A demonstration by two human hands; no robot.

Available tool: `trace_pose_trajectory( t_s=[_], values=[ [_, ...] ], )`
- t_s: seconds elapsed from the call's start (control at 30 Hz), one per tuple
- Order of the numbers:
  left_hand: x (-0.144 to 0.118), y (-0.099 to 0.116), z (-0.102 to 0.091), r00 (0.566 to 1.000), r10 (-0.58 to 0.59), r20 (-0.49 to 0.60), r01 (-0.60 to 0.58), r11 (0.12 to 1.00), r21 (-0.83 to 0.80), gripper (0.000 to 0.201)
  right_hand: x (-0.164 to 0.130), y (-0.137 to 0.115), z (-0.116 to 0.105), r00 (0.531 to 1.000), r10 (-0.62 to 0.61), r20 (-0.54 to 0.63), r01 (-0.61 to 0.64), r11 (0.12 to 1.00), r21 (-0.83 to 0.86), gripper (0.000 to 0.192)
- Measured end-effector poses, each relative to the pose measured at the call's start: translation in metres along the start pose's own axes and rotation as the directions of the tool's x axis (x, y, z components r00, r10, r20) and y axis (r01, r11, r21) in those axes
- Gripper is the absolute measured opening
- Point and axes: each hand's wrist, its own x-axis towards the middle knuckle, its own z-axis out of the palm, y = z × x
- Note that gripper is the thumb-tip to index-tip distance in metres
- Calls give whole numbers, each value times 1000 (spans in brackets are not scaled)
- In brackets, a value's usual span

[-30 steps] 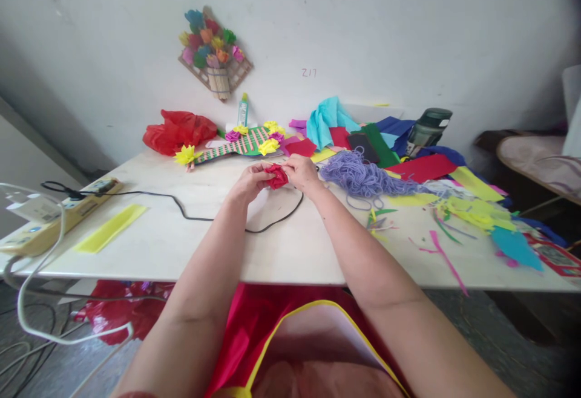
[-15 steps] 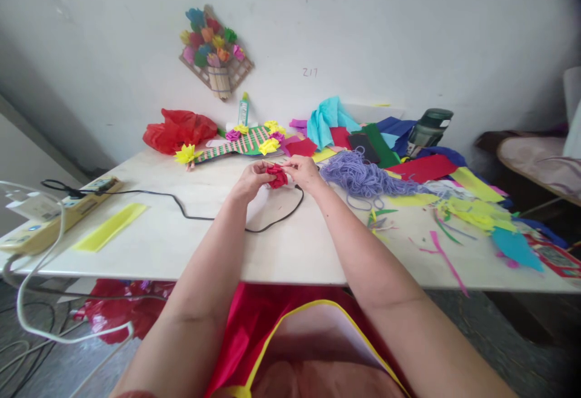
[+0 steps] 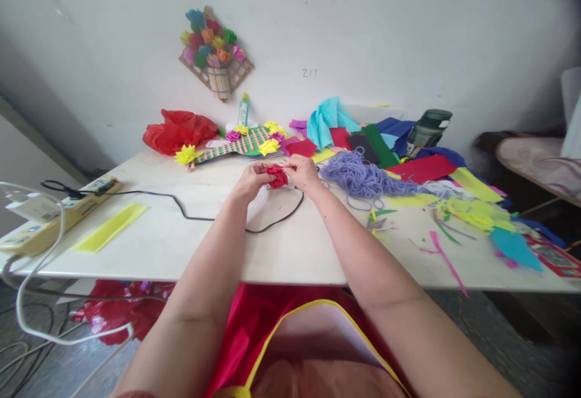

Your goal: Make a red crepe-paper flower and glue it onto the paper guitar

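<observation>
Between my hands, above the middle of the table, is a red paper flower (image 3: 276, 176) with ruffled petals. My left hand (image 3: 252, 180) is closed on its left side. At its right edge my right hand (image 3: 301, 172) pinches the red paper with thumb and fingertips. Just beyond them lies a green guitar-shaped craft (image 3: 247, 143) with pink strips, decorated with yellow flowers (image 3: 269, 146) and a purple flower (image 3: 233, 135). To the right of my right hand sits a tangle of lilac yarn (image 3: 358, 174).
A black cable (image 3: 181, 209) runs from the power strip (image 3: 59, 219) under my arms. A yellow paper strip (image 3: 110, 227) lies left. Red tissue (image 3: 179, 132), a glue bottle (image 3: 243, 112), coloured papers (image 3: 422, 169), a dark bottle (image 3: 430, 130) and scraps (image 3: 447, 262) lie around.
Hardly anything differs. Both hands stay on the red flower, with only a slight shift of my right hand's fingers.
</observation>
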Motion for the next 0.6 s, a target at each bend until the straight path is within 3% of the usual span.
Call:
trace_pose_trajectory(
  t_s=[0.2,0.6],
  values=[
    [-1,1,1,1000,5,-20,-6,1000,-6,38,-1,-2,-2,1000,-9,9,9,1000,1,13],
    [-4,4,4,1000,13,0,-13,1000,14,33,0,2,-4,986,121,112,-128,990,61,21]
  ],
)
